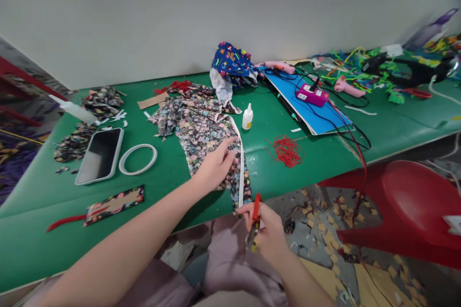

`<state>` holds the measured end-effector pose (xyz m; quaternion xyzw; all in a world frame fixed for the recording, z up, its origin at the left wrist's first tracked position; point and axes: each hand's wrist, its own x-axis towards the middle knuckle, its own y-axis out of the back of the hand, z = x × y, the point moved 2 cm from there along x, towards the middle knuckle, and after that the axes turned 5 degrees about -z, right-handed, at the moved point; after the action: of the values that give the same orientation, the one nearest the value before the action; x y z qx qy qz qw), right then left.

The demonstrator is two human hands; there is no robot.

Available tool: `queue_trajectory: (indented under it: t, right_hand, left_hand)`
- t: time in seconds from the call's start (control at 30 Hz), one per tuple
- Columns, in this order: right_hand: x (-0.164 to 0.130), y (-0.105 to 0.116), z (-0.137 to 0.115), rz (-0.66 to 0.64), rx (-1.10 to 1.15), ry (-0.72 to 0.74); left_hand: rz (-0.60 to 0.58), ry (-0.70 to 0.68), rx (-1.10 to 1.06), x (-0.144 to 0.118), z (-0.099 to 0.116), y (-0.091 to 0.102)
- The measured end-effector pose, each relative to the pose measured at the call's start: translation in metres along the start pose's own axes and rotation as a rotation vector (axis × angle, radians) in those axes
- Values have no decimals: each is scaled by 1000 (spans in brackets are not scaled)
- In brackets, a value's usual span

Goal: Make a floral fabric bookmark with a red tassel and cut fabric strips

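Observation:
My left hand [216, 167] lies flat on a strip of dark floral fabric [201, 134] that runs toward the front edge of the green table [169, 177], fingers spread and pressing it down. My right hand [268, 232] sits just past the table edge at the fabric's lower end, closed around red-handled scissors [255, 216] that point up toward the white-edged hem.
A phone [100, 155] and a white ring [138, 159] lie to the left, with a fabric-covered card [114, 201] nearer. A small glue bottle [247, 117], red thread [287, 150], a blue board [306, 105] with glue guns and cords lie right. A red stool [406, 211] stands beside the table.

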<state>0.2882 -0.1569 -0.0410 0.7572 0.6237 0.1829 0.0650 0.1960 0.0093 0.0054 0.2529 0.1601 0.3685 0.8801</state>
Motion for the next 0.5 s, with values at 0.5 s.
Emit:
queue_trajectory:
  t: [0.5]
  right_hand:
    - [9, 8, -17, -272, -305, 144]
  left_hand:
    - [182, -63, 185, 39, -17, 10]
